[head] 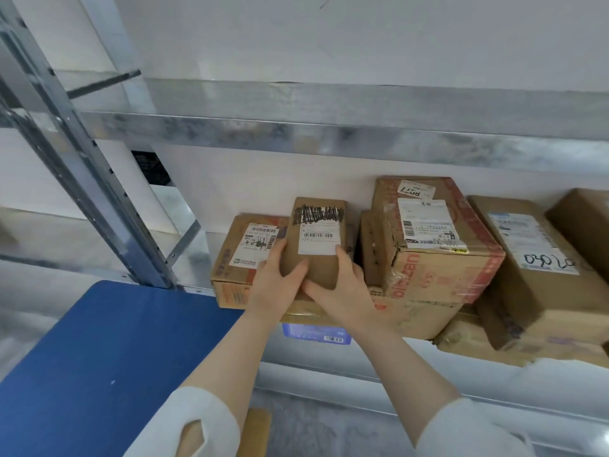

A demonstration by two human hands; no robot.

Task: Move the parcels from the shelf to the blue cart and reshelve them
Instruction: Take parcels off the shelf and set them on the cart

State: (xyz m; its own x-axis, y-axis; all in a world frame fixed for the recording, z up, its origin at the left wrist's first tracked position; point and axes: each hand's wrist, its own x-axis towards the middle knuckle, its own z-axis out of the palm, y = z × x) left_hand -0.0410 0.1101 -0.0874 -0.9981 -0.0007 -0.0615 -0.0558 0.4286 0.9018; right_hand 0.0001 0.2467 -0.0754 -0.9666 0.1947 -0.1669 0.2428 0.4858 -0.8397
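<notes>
The small parcel is brown cardboard with a white barcoded label and a patch of heavy black scribble above it; the box to its left is brown with a white label and orange print low on its front. The large box is brown with red lettering, red-printed tape and white labels, and the right-hand box carries black handwritten digits on white. The cart is plain blue, the shelf mottled silver-grey, the sleeves white.
</notes>
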